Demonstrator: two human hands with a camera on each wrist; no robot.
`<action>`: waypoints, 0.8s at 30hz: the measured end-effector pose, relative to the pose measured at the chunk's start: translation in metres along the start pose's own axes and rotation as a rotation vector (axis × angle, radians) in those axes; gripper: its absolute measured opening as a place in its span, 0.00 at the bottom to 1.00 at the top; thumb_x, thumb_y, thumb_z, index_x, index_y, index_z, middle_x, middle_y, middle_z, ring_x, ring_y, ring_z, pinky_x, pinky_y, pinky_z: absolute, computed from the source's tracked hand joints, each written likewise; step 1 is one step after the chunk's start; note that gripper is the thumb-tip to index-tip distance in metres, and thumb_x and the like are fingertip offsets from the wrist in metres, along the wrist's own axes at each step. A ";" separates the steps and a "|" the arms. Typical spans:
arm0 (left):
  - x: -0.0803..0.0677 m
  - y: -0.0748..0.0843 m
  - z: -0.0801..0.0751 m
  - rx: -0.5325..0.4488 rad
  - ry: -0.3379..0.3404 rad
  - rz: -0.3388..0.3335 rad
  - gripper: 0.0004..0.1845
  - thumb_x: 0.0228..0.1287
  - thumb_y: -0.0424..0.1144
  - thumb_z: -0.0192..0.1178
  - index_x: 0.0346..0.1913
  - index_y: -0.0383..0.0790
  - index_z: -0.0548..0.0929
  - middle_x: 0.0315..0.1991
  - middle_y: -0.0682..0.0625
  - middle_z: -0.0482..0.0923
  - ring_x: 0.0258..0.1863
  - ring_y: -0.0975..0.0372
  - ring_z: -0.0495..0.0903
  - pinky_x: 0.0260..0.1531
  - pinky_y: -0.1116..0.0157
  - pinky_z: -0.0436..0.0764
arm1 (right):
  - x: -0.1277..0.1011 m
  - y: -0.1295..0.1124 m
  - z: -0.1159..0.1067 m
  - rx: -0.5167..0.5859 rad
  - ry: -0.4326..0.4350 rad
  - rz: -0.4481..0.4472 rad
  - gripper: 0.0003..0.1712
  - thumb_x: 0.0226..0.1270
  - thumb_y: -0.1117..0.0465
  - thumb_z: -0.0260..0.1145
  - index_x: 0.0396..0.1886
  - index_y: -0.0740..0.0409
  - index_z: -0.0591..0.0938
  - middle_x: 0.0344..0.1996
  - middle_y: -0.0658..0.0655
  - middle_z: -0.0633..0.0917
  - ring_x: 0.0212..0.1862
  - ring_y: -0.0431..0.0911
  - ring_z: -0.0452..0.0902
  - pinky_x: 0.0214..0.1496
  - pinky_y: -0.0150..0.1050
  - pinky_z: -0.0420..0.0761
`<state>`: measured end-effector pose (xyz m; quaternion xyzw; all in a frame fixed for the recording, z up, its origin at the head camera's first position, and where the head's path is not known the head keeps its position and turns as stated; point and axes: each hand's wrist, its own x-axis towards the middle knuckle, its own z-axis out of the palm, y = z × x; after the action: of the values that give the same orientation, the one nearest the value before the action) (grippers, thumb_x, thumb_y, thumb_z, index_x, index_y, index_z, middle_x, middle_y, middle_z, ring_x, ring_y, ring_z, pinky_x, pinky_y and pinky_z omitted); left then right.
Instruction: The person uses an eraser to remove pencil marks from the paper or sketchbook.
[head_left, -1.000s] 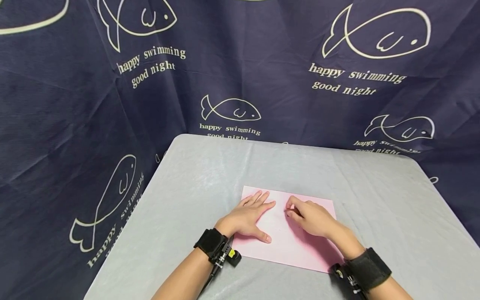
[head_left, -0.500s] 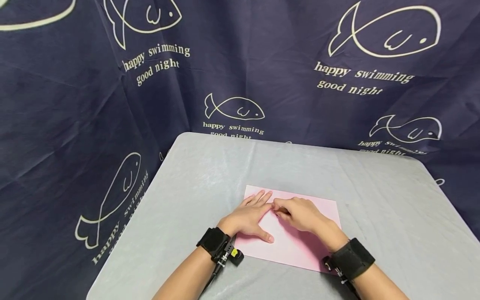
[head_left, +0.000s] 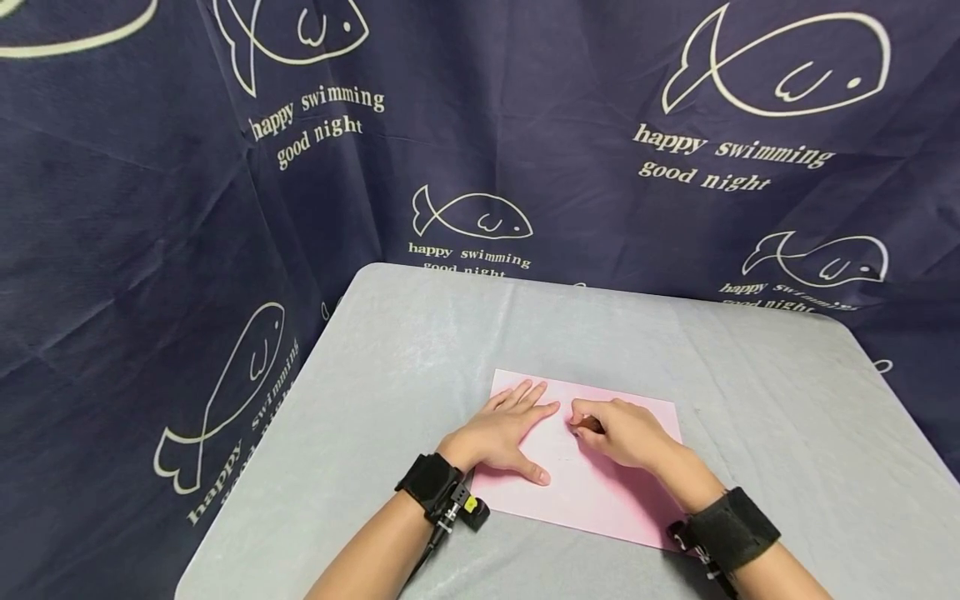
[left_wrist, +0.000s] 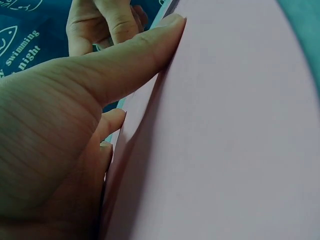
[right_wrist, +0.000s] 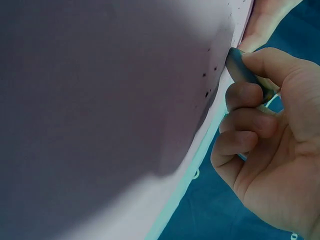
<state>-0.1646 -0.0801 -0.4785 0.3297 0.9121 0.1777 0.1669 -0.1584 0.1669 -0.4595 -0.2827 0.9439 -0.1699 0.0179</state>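
Note:
A pink sheet of paper (head_left: 600,500) lies on the grey table (head_left: 420,350). My left hand (head_left: 504,432) rests flat on the sheet's left part, fingers straight and thumb spread; up close the left hand (left_wrist: 60,125) presses the pink sheet (left_wrist: 225,125). My right hand (head_left: 621,433) sits just right of it, fingers curled round a short dark crayon (head_left: 587,426). In the right wrist view the right hand (right_wrist: 280,150) pinches the crayon (right_wrist: 241,67) with its tip against the pink sheet (right_wrist: 100,100), beside a few small dark dots (right_wrist: 207,86).
A dark blue cloth (head_left: 150,208) printed with white fish and words hangs behind and to the left of the table. Black wrist straps (head_left: 731,529) sit on both forearms. The table's rounded far edge (head_left: 570,287) meets the cloth.
My right hand slid left with the crayon until it nearly touched the left fingers, then came back to the right. The left hand stayed flat on the sheet.

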 end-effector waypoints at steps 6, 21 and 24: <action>0.001 0.001 0.000 -0.010 0.000 -0.002 0.60 0.49 0.69 0.73 0.82 0.59 0.54 0.85 0.54 0.35 0.85 0.60 0.32 0.84 0.55 0.39 | -0.012 0.008 -0.005 0.021 -0.010 0.029 0.12 0.65 0.59 0.72 0.30 0.37 0.77 0.17 0.36 0.67 0.23 0.34 0.64 0.24 0.30 0.63; 0.000 0.003 -0.002 -0.014 0.000 0.003 0.60 0.49 0.69 0.72 0.83 0.58 0.54 0.86 0.52 0.36 0.85 0.58 0.32 0.84 0.54 0.39 | -0.038 0.032 -0.016 0.124 0.001 0.078 0.16 0.64 0.65 0.69 0.28 0.38 0.76 0.18 0.34 0.68 0.25 0.30 0.63 0.27 0.27 0.61; 0.000 0.003 -0.003 -0.012 -0.002 0.005 0.60 0.49 0.69 0.72 0.83 0.57 0.54 0.86 0.52 0.36 0.85 0.58 0.32 0.84 0.54 0.39 | -0.041 0.034 -0.016 0.139 0.013 0.072 0.16 0.63 0.66 0.69 0.28 0.38 0.76 0.17 0.34 0.66 0.24 0.30 0.62 0.27 0.27 0.60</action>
<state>-0.1639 -0.0783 -0.4747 0.3312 0.9100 0.1834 0.1692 -0.1442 0.2204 -0.4578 -0.2456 0.9394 -0.2362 0.0374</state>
